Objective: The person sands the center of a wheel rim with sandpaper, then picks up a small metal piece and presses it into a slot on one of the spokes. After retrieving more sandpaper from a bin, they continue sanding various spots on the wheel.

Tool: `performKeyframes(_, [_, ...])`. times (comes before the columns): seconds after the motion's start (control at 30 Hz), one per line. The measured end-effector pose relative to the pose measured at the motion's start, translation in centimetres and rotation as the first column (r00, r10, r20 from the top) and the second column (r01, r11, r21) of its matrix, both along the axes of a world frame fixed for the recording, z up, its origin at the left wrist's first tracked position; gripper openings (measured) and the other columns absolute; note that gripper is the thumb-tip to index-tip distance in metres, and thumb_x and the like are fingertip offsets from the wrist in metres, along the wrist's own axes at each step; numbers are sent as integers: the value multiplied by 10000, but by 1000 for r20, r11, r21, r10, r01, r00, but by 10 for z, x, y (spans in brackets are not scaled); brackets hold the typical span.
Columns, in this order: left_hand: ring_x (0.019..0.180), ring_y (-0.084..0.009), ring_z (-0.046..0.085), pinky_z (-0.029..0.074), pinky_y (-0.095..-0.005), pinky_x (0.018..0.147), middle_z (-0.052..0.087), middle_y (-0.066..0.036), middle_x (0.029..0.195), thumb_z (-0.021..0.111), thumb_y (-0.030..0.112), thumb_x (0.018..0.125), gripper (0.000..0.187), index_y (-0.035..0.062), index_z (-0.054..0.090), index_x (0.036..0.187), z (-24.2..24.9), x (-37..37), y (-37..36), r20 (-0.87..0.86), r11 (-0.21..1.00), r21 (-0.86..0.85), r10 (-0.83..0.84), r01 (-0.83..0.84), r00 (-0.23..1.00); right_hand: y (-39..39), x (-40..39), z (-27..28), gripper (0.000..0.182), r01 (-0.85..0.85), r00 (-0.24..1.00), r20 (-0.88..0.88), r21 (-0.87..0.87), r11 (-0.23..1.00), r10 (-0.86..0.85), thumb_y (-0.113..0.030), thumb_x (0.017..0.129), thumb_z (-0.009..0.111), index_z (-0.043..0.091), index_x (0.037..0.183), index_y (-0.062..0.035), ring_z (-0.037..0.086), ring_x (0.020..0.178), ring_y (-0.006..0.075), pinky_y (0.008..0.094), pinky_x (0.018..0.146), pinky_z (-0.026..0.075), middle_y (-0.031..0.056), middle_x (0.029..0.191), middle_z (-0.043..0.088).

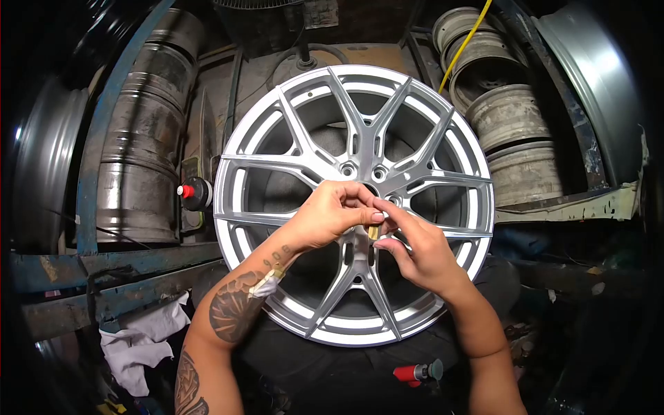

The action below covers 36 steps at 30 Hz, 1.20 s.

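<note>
A silver multi-spoke car wheel rim (366, 149) lies face up in front of me. Over its hub, my left hand (346, 207) pinches a small yellowish strip (373, 232) between thumb and fingers. My right hand (422, 252) meets it from the other side, its index finger near the left fingertips and its thumb beside the strip's lower end. A tiny white bit shows between the fingertips. What the strip is made of is too small to tell. A white scrap with yellowish tape (268, 282) sticks to my left forearm.
Worn rims are stacked in racks at left (142, 138) and right (512, 117). A dark bottle with a red cap (196, 193) stands left of the wheel. A white cloth (142, 346) hangs lower left. A red tool (417, 373) lies below the wheel; a yellow hose (463, 48) runs behind.
</note>
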<state>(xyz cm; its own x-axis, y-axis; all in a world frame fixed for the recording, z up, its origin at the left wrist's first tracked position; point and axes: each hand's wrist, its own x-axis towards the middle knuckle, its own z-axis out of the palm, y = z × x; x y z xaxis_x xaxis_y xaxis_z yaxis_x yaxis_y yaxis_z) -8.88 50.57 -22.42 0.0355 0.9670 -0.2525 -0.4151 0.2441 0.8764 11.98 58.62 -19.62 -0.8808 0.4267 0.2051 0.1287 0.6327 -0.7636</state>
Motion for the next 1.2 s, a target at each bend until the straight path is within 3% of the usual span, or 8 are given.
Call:
performKeyframes(0.3, [827, -106, 702, 546, -232, 745, 744, -87, 905, 779, 98, 930, 197, -44, 689, 1033, -9, 1, 0, 8, 998, 9, 57, -57, 998, -11, -6, -7, 659, 114, 993, -16, -114, 987, -116, 50, 887, 696, 471, 1503, -11, 730, 821, 261, 333, 780, 561, 161, 922, 718])
performKeyframes(0.4, [832, -109, 704, 549, -236, 751, 747, -93, 912, 776, 98, 931, 202, -49, 687, 1037, -8, 2, 1, -10, 997, 13, 73, -73, 997, -12, -5, -6, 629, 168, 985, 9, -221, 961, -170, 38, 882, 707, 499, 1475, 2, 746, 858, 249, 323, 809, 562, 164, 950, 736])
performKeyframes(0.5, [845, -110, 706, 552, -236, 764, 750, -99, 921, 764, 90, 938, 191, -51, 688, 1042, -4, 3, 2, -19, 997, 5, 71, -71, 997, -8, -4, -8, 602, 162, 986, 2, -161, 973, -164, -8, 872, 755, 536, 1431, 19, 755, 886, 248, 327, 818, 567, 168, 981, 748])
performKeyframes(0.6, [857, -106, 707, 557, -234, 781, 755, -100, 932, 757, 90, 941, 184, -47, 692, 1046, -5, 4, -1, -40, 997, -11, 74, -75, 996, -6, -4, -13, 582, 152, 987, -42, -74, 986, -155, -87, 871, 792, 557, 1393, 17, 746, 888, 325, 380, 773, 576, 196, 979, 730])
performKeyframes(0.87, [852, -83, 692, 555, -222, 773, 745, -74, 920, 742, 83, 943, 175, -48, 697, 1049, 4, 4, -5, -144, 993, -3, 113, -114, 983, -2, -10, -13, 640, 157, 987, -33, 27, 987, -157, -207, 816, 858, 588, 1369, -30, 719, 791, 270, 370, 706, 567, 131, 940, 725])
performKeyframes(0.97, [836, -65, 673, 545, -224, 759, 737, -59, 900, 738, 84, 938, 169, -48, 705, 1038, 1, 6, -7, -181, 987, -12, 155, -160, 971, -5, -12, -9, 613, 154, 988, -9, -123, 980, -156, -181, 835, 847, 588, 1369, -24, 729, 779, 248, 342, 726, 581, 135, 960, 736])
performKeyframes(1.07, [811, -52, 646, 534, -227, 747, 734, -37, 898, 744, 98, 935, 174, -44, 720, 1033, -6, 8, -9, -352, 978, 140, 197, -157, 915, -3, -11, -13, 544, 132, 988, -25, -349, 928, -150, -95, 882, 793, 578, 1372, 0, 739, 808, 187, 306, 770, 587, 152, 977, 751])
performKeyframes(1.2, [759, -48, 619, 527, -233, 717, 748, -44, 929, 753, 116, 928, 207, -45, 733, 1055, 3, 13, -12, -343, 983, 86, 184, -164, 921, -4, -14, -20, 459, 159, 973, -68, -501, 850, -222, -18, 909, 724, 592, 1347, 17, 700, 811, 121, 286, 761, 571, 121, 918, 733])
